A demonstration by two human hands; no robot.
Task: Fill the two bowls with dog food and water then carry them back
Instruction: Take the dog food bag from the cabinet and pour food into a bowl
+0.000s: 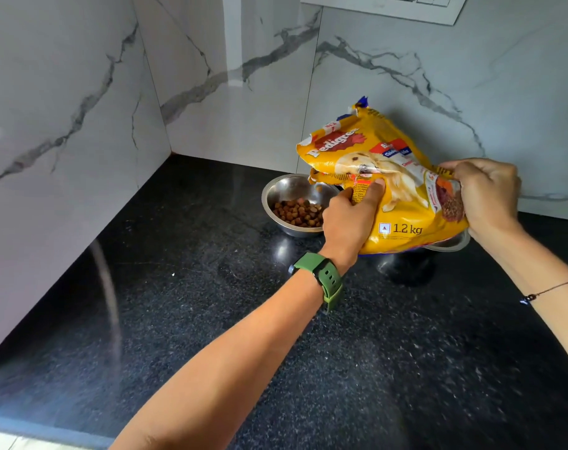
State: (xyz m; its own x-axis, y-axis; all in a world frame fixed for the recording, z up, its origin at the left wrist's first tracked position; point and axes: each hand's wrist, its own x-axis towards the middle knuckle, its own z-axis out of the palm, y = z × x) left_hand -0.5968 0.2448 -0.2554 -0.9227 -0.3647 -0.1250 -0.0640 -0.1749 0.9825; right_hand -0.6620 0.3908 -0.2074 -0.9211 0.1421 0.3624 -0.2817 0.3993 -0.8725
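A yellow dog food bag (396,186) is tipped to the left over a steel bowl (276,193) near the back wall. Brown kibble (297,213) lies in that bowl, and one piece is falling from the bag's mouth. My left hand (351,219) grips the bag near its open end. My right hand (488,193) clutches the bag's bottom end, held higher. A second steel bowl (454,243) sits under the bag, mostly hidden; only its rim shows, and its contents cannot be seen.
The bowls stand on a black speckled stone counter (211,319) in a corner of white marble walls (65,125). A white switch panel (389,4) is mounted high on the back wall. The counter's front edge runs along the lower left.
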